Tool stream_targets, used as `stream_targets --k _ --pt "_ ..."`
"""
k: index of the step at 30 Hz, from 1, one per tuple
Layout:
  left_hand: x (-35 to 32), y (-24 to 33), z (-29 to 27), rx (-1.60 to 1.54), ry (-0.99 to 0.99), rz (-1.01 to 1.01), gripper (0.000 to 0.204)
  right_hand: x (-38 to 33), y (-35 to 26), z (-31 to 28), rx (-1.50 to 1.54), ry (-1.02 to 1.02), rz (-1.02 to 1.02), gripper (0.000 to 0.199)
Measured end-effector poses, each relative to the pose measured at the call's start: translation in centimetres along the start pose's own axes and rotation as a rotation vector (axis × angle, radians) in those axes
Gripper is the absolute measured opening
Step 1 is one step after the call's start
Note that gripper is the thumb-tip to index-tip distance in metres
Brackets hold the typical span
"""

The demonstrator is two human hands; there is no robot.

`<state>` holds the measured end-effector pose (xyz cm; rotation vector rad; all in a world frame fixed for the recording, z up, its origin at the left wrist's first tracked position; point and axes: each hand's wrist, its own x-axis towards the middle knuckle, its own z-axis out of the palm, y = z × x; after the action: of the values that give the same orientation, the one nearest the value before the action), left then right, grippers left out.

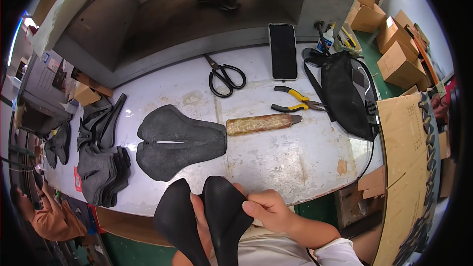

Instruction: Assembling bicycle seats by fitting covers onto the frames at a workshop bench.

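Observation:
I hold a smooth black saddle cover (224, 216) low in front of me, near the table's front edge. My left hand (200, 219) is under it, mostly hidden between its two rear lobes. From the right, my right hand (268, 209) pinches its edge with thumb and fingers. Just beyond on the worn white table (290, 162) lies a dark grey foam saddle pad (177, 140), nose pointing right.
A wooden-handled tool (261, 124) lies right of the pad, yellow-handled pliers (295, 101) beyond it, black scissors (225, 76) and a phone (283, 51) farther back. A black bag (347, 93) sits at right. Stacked saddle covers (101, 165) lie left. Cardboard boxes (394, 44) stand far right.

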<state>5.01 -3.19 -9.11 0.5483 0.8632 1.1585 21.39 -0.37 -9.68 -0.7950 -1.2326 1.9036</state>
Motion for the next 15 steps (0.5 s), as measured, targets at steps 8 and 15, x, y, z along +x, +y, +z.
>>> stream_targets --k 8,15 --pt "-0.5 -1.9 0.2 -0.212 0.091 0.098 0.082 1.0 -0.6 1.4 -0.485 0.386 -0.378 0.025" --pt "-1.5 2.0 4.2 -0.313 0.067 -0.117 0.066 1.5 -1.9 0.8 -0.485 0.281 -0.335 0.023"
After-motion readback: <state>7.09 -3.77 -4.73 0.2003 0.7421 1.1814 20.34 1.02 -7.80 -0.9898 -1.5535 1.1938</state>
